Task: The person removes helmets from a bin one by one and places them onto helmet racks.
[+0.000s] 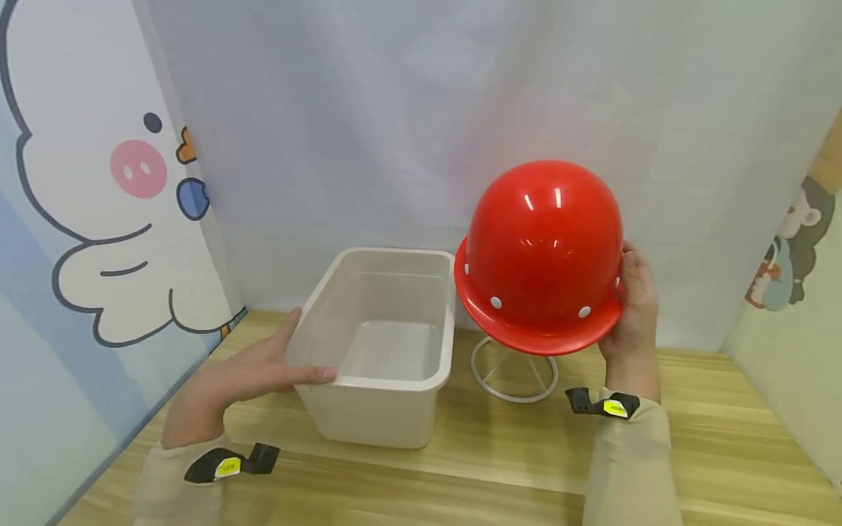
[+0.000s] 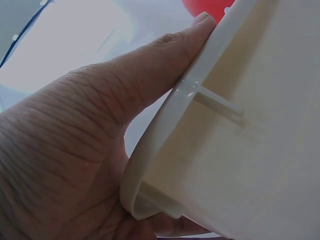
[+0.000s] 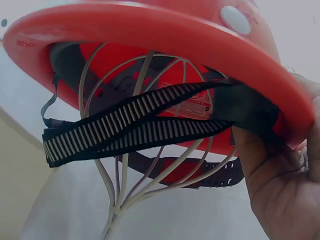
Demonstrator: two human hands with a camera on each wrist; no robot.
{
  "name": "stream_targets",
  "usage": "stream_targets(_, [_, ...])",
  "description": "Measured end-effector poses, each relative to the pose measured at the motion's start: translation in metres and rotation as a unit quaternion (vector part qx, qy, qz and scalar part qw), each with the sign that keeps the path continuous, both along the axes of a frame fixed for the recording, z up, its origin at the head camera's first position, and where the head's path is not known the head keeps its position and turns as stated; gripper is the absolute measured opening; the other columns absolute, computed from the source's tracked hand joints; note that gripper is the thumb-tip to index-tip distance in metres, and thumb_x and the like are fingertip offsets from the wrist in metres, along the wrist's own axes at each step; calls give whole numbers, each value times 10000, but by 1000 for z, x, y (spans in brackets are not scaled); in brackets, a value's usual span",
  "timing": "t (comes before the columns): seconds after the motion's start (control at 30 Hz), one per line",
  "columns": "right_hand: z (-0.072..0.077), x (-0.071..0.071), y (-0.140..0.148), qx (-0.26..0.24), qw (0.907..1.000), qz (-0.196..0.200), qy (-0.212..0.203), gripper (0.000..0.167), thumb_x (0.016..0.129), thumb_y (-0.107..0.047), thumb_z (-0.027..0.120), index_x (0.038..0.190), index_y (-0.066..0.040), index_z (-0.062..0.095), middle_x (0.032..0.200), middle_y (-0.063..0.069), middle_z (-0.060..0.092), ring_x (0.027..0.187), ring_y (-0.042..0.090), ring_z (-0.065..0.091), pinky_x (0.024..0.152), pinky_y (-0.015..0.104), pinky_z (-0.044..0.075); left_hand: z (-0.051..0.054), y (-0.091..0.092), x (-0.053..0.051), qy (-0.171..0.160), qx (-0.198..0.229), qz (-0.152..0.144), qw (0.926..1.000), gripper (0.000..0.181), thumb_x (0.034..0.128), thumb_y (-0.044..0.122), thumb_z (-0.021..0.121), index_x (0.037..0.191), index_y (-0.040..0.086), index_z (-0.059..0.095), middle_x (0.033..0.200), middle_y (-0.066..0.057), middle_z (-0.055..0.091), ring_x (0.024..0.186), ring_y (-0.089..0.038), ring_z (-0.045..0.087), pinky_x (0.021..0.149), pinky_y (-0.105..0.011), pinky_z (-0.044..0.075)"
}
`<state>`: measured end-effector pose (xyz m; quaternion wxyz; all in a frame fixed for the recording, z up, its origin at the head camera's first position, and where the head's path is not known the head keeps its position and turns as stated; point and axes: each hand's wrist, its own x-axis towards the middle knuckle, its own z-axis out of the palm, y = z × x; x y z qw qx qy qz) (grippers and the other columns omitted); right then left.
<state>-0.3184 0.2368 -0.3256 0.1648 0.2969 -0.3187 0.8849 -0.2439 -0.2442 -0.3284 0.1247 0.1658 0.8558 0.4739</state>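
Note:
A red hard hat [image 1: 546,248] sits over a white wire stand [image 1: 516,398], whose ring base shows on the table. My right hand [image 1: 633,307] grips the hat's right edge; the right wrist view shows its fingers [image 3: 250,150] tucked under the brim. Inside the hat, the stand's wires [image 3: 114,210] fan upward, and a striped chin strap [image 3: 125,120] hangs across the opening. Whether the hat bears on the wires cannot be told. To the left stands an off-white plastic bin [image 1: 368,413] with nothing in it. My left hand [image 1: 256,369] holds its near-left corner, thumb along the rim.
Both things are on a wood-grain table [image 1: 500,475]. A pale grey curtain [image 1: 342,131] hangs close behind them. A cartoon-printed panel [image 1: 85,183] bounds the left side, and another printed panel [image 1: 796,351] the right. The bin and hat stand side by side.

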Motion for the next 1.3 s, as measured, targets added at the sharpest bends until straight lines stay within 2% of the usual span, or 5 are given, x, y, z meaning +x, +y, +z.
stream_targets(0.33, [-2, -1, -3, 886, 9941, -623, -74, 333, 1100, -195, 393, 1416, -104, 447, 1255, 60, 594, 1097, 191, 601, 890, 287, 560, -1, -6, 1, -3, 9, 39, 10000, 1095, 883, 331, 782, 1610, 297, -35, 1453, -274, 403, 1254, -422, 502, 806, -533, 577])
stream_targets(0.77, [-2, 3, 5, 1304, 9855, -899, -609, 490, 1094, -228, 399, 1568, -214, 274, 1445, 77, 483, 1226, 203, 547, 953, 314, 531, -1, -6, -1, -13, -136, 7, 9999, 1120, 883, 357, 775, 1608, 292, -77, 1506, -276, 346, 1298, -468, 455, 804, -580, 563])
stream_targets(1.0, [-1, 10, 11, 1852, 9728, -1036, -926, 522, 1085, -306, 426, 1571, -245, 244, 1409, 50, 501, 1208, 181, 544, 914, 286, 550, 0, -6, -4, -70, -313, 94, 9994, 1148, 881, 388, 770, 1608, 260, -109, 1526, -287, 321, 1316, -476, 437, 822, -586, 557])
stream_targets(1.17, [0, 14, 19, 2523, 9510, -1287, -1238, 594, 1072, -365, 459, 1594, -245, 201, 1243, 19, 572, 991, 123, 623, 805, 250, 581, 1, -7, -5, -25, -340, 83, 9994, 1133, 881, 383, 772, 1610, 256, -86, 1496, -281, 363, 1285, -438, 470, 833, -570, 550])
stream_targets(1.3, [0, 17, 25, 3545, 9022, -1785, -1684, 681, 1044, -487, 463, 1615, -289, 150, 1358, 68, 519, 1019, 116, 643, 775, 236, 580, 0, -9, -6, 502, -481, -93, 9975, 1101, 885, 373, 769, 1616, 230, -41, 1459, -252, 409, 1243, -400, 503, 907, -566, 509])
